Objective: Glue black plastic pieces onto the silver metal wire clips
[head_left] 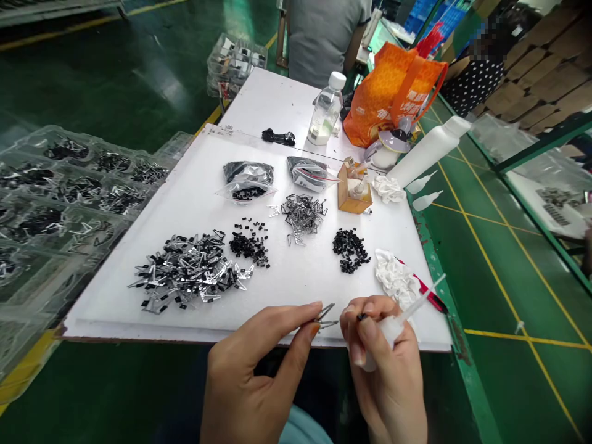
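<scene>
A small metal clip (326,316) was pinched firmly between the thumb and first finger of the left hand (250,370), just above the board's near edge. The right hand (383,364), close beside it, was closed around a white squeeze bottle (393,330). Behind them, a white foam board (194,213) carried loose metal clips (185,271) and small black pieces (350,250).

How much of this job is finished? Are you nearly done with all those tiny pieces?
It looks partly done. Done: the clear tray at the left holds many black-and-metal pieces. In hand: the left hand pinches a small metal clip, and the right hand holds a white squeeze bottle beside it. Left: a mixed pile of clips and black bits, a heap of bare clips and a heap of black bits lie on the white board.
</scene>
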Demonstrator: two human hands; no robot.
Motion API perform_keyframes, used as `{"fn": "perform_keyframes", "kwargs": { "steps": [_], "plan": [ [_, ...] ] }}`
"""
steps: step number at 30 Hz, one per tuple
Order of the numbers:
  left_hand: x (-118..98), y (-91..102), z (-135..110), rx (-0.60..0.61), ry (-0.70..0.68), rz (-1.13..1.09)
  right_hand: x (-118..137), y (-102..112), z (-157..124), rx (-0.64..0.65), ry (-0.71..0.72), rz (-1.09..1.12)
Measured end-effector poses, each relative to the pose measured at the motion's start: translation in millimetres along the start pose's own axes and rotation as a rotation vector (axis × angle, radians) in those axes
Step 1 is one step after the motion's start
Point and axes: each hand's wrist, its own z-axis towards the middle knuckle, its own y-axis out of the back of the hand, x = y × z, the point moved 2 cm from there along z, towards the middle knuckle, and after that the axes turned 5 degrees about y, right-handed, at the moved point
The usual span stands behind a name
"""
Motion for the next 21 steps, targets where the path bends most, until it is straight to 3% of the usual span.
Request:
{"fn": "perform_keyframes", "kwargs": {
  "steps": [6, 11, 21],
  "plan": [
    [-4.0, -1.8, -1.0, -0.011, 0.003, 0.001, -7.7, 4.6, -6.7, -0.008, 0.113, -0.182],
    [-2.8, -4.6, 0.1, -0.033, -0.008, -0.031, -15.3, 6.9, -6.6, 0.099, 0.165, -0.25],
    [0.6, 1.9, -3.5, 0.035, -0.238, 0.149, -17.4, 9.6, -4.3, 0.19, 0.194, -0.226]
  ]
}}
